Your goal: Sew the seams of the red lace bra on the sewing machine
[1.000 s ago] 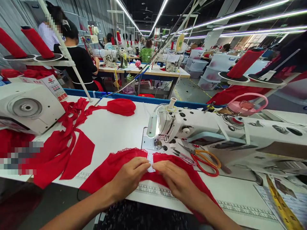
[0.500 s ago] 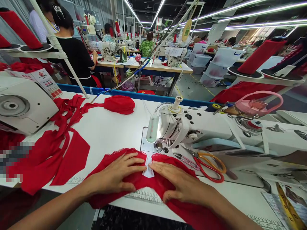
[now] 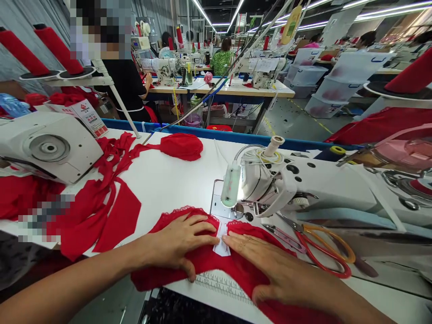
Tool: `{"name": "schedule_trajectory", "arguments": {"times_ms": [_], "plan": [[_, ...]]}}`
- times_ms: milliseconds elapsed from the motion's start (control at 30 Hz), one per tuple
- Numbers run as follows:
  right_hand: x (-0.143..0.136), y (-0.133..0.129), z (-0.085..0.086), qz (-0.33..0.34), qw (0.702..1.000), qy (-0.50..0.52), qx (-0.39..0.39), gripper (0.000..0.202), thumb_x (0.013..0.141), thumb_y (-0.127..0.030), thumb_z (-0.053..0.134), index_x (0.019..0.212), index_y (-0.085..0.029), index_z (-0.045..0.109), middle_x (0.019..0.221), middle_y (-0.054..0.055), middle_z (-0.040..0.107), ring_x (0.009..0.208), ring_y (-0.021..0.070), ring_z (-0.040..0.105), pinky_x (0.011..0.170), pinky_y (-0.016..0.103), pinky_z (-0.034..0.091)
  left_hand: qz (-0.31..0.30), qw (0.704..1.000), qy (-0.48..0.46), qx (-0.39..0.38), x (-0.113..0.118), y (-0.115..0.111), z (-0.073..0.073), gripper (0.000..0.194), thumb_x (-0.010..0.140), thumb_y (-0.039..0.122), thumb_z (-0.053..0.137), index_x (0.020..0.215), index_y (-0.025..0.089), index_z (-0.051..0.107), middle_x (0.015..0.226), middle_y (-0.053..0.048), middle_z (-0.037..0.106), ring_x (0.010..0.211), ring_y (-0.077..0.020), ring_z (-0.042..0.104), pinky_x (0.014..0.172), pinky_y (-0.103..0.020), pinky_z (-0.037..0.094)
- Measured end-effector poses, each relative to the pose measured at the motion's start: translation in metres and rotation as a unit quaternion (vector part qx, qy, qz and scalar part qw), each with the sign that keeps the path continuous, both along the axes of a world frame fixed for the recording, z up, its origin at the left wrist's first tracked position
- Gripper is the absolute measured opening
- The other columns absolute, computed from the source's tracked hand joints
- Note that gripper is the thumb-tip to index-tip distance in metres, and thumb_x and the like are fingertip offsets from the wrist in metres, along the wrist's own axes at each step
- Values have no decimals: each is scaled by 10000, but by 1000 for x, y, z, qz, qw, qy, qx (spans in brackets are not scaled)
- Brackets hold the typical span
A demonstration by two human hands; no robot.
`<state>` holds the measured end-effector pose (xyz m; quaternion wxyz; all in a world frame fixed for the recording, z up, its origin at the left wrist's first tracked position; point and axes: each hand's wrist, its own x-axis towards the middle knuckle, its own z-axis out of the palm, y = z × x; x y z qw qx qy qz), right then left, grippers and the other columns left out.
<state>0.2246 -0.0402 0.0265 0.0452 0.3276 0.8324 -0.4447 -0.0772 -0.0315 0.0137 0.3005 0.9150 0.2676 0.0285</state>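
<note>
A red lace-edged fabric piece (image 3: 209, 264) lies across the white table in front of the sewing machine (image 3: 263, 180). At its middle sits a small white patch (image 3: 222, 245). My left hand (image 3: 178, 240) rests flat on the fabric left of the patch, fingers spread, its index fingertip at the patch edge. From the right, my right hand (image 3: 266, 261) lies on the fabric with its fingers stretched out and fingertips touching the patch's right edge. Neither hand grips anything. Just beyond the fabric is the machine's metal needle plate (image 3: 221, 204).
Orange and red-handled scissors (image 3: 324, 247) lie right of the fabric. Red cloth pieces (image 3: 118, 216) spread over the table's left side, near another machine (image 3: 50, 146). Thread cones (image 3: 59, 49) stand upper left. A person in black (image 3: 123, 85) is beyond the table.
The view has turned left, so the scene sits further right. Both hands still lie flat on the fabric beside the white patch.
</note>
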Motion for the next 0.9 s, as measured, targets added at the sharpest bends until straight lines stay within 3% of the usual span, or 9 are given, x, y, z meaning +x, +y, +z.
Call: {"name": "schedule_trajectory", "arguments": {"times_ms": [467, 900], "plan": [[-5, 0, 9, 24, 999, -45, -8, 903, 846, -338, 755, 1555, -330, 196, 1629, 21, 196, 1502, 306, 147, 1214, 506, 173, -11, 999, 33, 16, 4, 2, 3, 801, 749, 558, 790, 1431, 287, 467, 1499, -159, 450, 1384, -409, 362, 1108, -602, 289], [-3, 3, 5, 25, 997, -52, -44, 899, 865, -516, 704, 1562, -320, 171, 1646, 34, 141, 1506, 335, 98, 1218, 524, 137, -20, 999, 26, 42, 1, 2, -2, 843, 748, 599, 775, 1452, 289, 430, 1499, -133, 446, 1370, -380, 381, 1110, -556, 323]]}}
